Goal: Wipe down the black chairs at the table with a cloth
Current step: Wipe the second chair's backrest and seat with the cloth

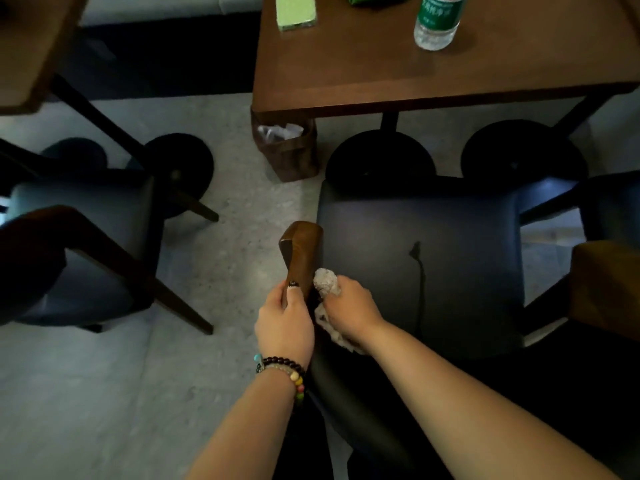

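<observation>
The left hand (284, 317) is curled around the wooden armrest (302, 254) of the black chair (419, 258) and holds it. Just to its right, the right hand (349, 306) grips a grey cloth (325, 282) pressed against the inner side of this armrest. Beyond both hands stands the wooden surface (381, 71) with a water bottle (437, 20).

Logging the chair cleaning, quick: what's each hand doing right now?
Left hand: closed, gripping the chair's brown wooden armrest.
Right hand: closed, fingers bunched around the grey cloth, beside that armrest.
</observation>
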The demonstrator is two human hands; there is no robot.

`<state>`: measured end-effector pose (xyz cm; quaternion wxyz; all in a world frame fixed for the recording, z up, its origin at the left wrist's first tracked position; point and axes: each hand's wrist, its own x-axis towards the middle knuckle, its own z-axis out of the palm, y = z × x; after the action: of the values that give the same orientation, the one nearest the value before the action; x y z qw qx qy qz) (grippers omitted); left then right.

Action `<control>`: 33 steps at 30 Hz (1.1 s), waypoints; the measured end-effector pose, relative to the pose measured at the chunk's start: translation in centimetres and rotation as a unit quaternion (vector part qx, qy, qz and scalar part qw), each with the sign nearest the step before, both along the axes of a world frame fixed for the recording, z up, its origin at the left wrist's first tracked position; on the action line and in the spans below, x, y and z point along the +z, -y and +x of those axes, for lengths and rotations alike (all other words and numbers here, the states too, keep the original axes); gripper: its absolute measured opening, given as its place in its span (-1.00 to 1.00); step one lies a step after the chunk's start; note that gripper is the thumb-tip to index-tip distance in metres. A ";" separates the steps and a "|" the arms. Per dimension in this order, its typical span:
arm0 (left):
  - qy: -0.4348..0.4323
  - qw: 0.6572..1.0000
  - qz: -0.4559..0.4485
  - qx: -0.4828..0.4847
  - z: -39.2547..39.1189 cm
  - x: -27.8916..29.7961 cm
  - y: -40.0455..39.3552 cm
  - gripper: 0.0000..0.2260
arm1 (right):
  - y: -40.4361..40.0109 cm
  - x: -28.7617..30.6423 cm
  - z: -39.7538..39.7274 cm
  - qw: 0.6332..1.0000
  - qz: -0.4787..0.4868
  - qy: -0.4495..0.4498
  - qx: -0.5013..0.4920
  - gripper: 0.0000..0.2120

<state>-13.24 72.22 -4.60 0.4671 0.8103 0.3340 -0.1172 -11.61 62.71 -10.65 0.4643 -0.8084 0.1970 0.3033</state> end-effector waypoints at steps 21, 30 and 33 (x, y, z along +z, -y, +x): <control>0.046 0.999 0.003 0.013 -0.3 -0.9 0.1 -0.73 | 2.0 7.4 -10.9 0.985 -0.047 0.165 -0.012 -0.64; 0.206 0.958 0.021 -0.196 -1.3 -1.6 -1.3 -0.58 | 1.6 7.2 -10.8 0.976 -0.094 0.195 -0.017 -0.79; 0.204 0.953 0.018 -0.225 -1.4 -1.5 -1.3 -0.83 | 1.7 7.4 -11.1 0.974 -0.100 0.202 0.001 -0.76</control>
<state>-14.60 73.49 -6.12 0.4723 0.8792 0.0427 -0.0460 -22.72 61.00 -3.30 0.4109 -0.8955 0.1276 0.1136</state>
